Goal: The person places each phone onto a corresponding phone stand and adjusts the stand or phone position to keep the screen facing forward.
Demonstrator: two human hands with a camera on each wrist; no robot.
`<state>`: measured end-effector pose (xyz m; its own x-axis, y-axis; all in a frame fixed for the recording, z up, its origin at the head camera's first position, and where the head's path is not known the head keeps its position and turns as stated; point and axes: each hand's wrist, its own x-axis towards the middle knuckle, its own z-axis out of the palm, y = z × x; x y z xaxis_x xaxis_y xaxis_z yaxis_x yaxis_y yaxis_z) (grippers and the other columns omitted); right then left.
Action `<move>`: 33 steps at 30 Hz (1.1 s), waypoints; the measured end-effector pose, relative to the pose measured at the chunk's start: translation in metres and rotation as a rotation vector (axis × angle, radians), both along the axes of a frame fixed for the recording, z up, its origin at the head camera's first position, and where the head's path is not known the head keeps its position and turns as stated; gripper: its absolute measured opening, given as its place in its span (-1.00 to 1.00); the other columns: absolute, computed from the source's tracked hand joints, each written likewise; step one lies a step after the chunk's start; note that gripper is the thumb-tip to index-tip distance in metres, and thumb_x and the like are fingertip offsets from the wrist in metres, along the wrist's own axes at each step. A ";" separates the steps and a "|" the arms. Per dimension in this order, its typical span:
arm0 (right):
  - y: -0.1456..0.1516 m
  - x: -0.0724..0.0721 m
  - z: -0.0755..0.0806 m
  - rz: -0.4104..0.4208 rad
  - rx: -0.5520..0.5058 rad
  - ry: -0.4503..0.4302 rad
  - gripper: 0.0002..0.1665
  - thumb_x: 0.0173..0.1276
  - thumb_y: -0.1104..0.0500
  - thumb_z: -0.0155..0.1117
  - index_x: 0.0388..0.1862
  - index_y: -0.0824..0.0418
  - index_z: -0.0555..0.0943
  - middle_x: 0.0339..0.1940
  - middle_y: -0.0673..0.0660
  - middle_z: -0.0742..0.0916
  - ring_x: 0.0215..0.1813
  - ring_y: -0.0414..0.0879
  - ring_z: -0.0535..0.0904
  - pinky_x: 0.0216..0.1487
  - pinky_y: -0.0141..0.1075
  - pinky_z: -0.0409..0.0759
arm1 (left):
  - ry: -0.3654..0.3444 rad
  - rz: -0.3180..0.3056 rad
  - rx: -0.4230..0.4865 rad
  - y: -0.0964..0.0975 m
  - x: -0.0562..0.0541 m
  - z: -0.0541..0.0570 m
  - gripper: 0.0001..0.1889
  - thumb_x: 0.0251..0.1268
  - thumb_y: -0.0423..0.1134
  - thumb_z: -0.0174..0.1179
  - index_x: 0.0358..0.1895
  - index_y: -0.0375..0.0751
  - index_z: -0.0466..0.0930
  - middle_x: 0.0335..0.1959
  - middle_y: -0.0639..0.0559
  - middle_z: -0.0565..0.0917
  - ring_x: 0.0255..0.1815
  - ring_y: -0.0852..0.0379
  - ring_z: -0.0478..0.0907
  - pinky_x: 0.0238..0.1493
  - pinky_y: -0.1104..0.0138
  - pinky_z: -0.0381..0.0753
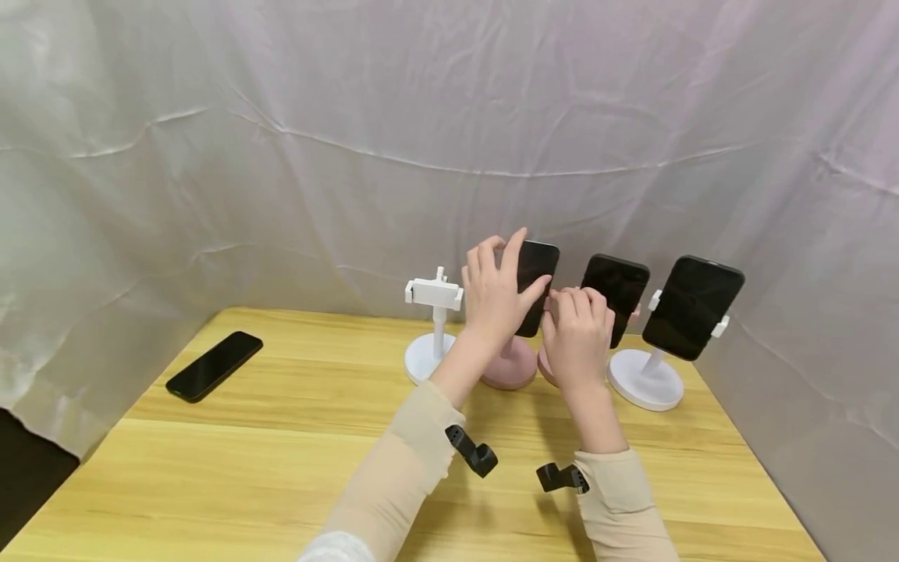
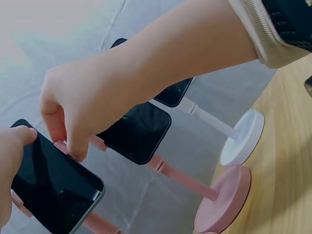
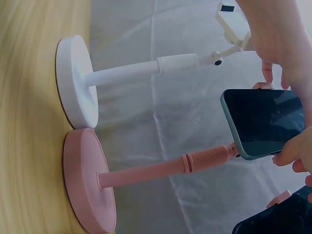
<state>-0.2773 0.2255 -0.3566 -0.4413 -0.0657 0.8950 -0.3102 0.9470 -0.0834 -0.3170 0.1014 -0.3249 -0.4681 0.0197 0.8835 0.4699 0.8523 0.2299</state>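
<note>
My left hand point(image 1: 492, 298) holds a black smartphone point(image 1: 542, 261) that sits in the clamp of a pink phone stand point(image 1: 510, 365). Its thumb lies across the screen, and the other fingers are around the left side. At the phone's right edge, my right hand point(image 1: 579, 336) pinches the pink clamp arm point(image 2: 61, 146) between thumb and fingers. The right wrist view shows this stand's ribbed pink pole point(image 3: 209, 158) and round pink base point(image 3: 87, 180). Part of the clamp is hidden behind the phone and my hands.
Left of my hands stands a white phone stand point(image 1: 435, 293) with a bare clamp. To the right, a second pink stand bears a phone point(image 1: 618, 285), and a white stand point(image 1: 646, 381) bears another phone point(image 1: 694, 306). One more phone point(image 1: 214, 366) lies flat on the wooden table point(image 1: 281, 468).
</note>
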 end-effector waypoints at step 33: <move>0.001 0.004 -0.008 -0.033 -0.108 -0.061 -0.79 0.28 0.31 0.30 -0.13 0.37 0.59 -0.15 0.31 0.67 0.06 0.24 0.45 0.00 0.10 0.42 | 0.050 -0.119 0.040 -0.033 0.048 -0.015 -0.51 0.20 0.03 0.32 0.16 -0.06 0.55 0.03 -0.07 0.51 0.11 -0.06 0.34 0.21 0.09 0.39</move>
